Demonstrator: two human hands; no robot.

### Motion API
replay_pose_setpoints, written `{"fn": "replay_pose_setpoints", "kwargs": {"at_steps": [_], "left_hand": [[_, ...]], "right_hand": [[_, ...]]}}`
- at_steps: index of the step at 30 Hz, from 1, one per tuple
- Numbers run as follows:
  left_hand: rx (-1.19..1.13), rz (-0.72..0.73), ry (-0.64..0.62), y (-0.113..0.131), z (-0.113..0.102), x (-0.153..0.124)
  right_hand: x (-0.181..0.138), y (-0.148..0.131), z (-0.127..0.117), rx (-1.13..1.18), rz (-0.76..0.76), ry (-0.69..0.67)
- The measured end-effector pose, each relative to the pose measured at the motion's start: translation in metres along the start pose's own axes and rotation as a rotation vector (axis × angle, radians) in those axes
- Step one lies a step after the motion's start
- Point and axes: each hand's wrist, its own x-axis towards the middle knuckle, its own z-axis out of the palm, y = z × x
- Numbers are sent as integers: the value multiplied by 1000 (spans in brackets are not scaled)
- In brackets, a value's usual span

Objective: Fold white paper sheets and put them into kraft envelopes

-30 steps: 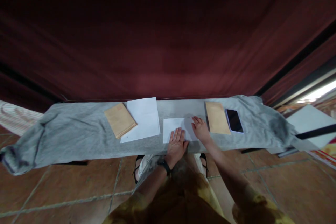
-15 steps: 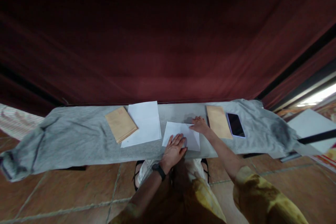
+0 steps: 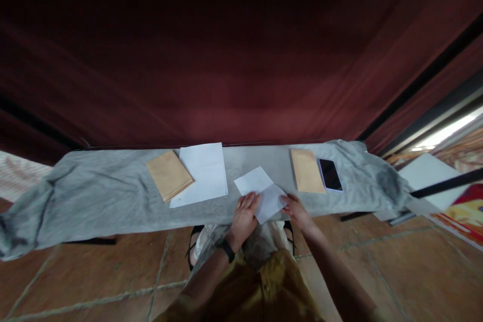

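Holding a folded white sheet (image 3: 263, 192) at the table's (image 3: 113, 196) near edge.
Its long axis runs diagonally away-left; left hand (image 3: 245, 214) presses flat, open, while right hand (image 3: 296, 207) grips the near-right corner.

White folded paper (image 3: 261, 192); white sheets (image 3: 203, 172); tan envelopes (image 3: 169, 174); plain grey cloth (image 3: 94, 188); black-screened phone (image 3: 330, 174); dark red curtain (image 3: 234, 50); terracotta tiles (image 3: 94, 271).

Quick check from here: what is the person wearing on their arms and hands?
The left hand is bare, with a black band on the wrist. The right hand is bare too, no glove or band. Both forearms are uncovered; a mustard-yellow garment shows below them.
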Motion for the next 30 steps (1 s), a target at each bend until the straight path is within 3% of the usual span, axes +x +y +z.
{"fn": "replay_pose_setpoints", "kwargs": {"at_steps": [3,10,13,15,17,19,22,24,26,30], "left_hand": [[14,29,-43,-11,-10,9],[-19,157,-168,-39,-33,36],[-30,178,-172,-43,-25,30],[-20,184,-170,-45,-18,24],[-27,195,-169,-46,-15,23],[-43,215,-169,-46,-17,24],[-42,249,-173,-45,-21,27],[-18,257,-168,-43,-23,26],[7,257,-168,-43,-23,24],[12,260,-174,-45,-22,22]], "right_hand": [[-12,8,1,165,62,-11],[-17,-2,4,131,69,20],[-17,-7,-4,-166,-34,119],[-16,-11,-11,-482,-208,253],[-12,-16,-12,-723,-375,299],[-2,-20,-5,-824,-487,180],[18,-21,19,-918,-617,-163],[34,-17,35,-1057,-666,-320],[49,-12,46,-1200,-698,-373],[77,-9,50,-1303,-738,-297]]}}
